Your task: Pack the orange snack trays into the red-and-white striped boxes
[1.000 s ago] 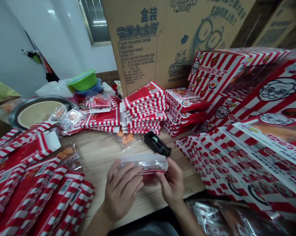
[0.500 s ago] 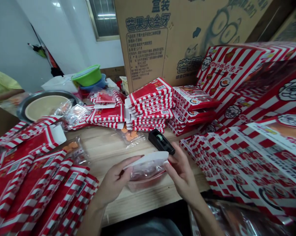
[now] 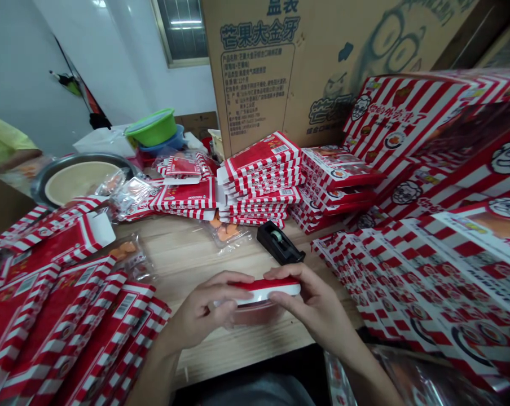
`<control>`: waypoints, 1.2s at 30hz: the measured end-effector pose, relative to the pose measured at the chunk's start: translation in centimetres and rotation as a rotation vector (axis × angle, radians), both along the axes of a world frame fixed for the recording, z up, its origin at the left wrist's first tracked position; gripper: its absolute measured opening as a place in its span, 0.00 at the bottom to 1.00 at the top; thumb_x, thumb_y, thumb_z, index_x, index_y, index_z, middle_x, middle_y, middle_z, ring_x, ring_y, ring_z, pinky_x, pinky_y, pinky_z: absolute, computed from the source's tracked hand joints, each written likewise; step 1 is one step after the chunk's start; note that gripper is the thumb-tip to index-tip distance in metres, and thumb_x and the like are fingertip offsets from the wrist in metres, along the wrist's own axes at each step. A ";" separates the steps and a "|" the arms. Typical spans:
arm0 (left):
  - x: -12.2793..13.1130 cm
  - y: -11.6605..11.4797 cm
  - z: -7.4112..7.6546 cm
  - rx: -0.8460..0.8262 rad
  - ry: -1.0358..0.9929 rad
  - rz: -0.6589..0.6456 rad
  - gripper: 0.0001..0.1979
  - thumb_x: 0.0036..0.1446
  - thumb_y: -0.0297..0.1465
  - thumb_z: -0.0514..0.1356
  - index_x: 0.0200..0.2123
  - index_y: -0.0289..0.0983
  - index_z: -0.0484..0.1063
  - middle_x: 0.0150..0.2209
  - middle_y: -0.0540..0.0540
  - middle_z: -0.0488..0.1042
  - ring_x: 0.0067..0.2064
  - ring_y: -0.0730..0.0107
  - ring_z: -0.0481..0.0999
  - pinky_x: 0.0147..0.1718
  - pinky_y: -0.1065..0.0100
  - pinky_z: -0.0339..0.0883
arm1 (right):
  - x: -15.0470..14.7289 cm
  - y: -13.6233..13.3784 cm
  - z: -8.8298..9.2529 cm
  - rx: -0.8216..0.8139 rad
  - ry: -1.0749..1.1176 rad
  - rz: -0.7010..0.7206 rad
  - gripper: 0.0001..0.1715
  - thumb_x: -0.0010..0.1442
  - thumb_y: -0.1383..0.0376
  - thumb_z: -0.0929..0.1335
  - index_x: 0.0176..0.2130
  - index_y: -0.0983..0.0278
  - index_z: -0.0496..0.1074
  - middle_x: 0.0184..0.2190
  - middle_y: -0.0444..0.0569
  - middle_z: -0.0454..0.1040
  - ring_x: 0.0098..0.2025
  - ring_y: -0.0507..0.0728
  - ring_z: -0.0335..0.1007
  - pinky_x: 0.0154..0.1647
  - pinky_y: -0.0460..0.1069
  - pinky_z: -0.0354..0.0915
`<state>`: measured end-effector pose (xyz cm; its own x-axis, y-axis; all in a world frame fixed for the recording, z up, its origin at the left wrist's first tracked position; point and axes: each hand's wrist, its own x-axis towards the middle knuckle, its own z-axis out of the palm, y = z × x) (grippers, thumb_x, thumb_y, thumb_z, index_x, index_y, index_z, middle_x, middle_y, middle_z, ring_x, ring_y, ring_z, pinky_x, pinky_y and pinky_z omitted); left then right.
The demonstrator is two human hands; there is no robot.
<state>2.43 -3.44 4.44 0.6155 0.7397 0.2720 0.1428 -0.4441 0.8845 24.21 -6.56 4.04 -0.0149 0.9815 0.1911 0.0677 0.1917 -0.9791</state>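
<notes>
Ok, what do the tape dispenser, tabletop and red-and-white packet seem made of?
The tape dispenser looks like matte black moulded plastic, with a dull surface. The tabletop looks like pale wood, its grain showing. The red-and-white sleeve between the left hand and right hand looks like printed paperboard, stiff with a clean edge; the translucent tray beneath seems plastic, though the hands partly hide it.

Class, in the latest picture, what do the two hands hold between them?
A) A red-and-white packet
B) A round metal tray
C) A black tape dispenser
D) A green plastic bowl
A. The left hand and right hand grip the red-and-white packet from both sides; the tape dispenser lies apart.
</notes>
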 end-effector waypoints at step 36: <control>0.3 -2.7 -3.7 0.311 0.018 0.344 0.11 0.58 0.24 0.57 0.43 0.42 0.70 0.44 0.45 0.75 0.45 0.71 0.76 0.40 0.74 0.72 | 10.1 6.7 -11.4 -0.322 -0.066 -0.182 0.28 0.41 0.41 0.69 0.26 0.63 0.73 0.30 0.49 0.76 0.33 0.58 0.71 0.34 0.51 0.66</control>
<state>2.73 -6.10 0.71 0.3549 0.7868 0.5050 0.3424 -0.6120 0.7129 34.28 0.16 -7.36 0.1636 0.9788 -0.1230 0.1370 -0.1460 -0.9798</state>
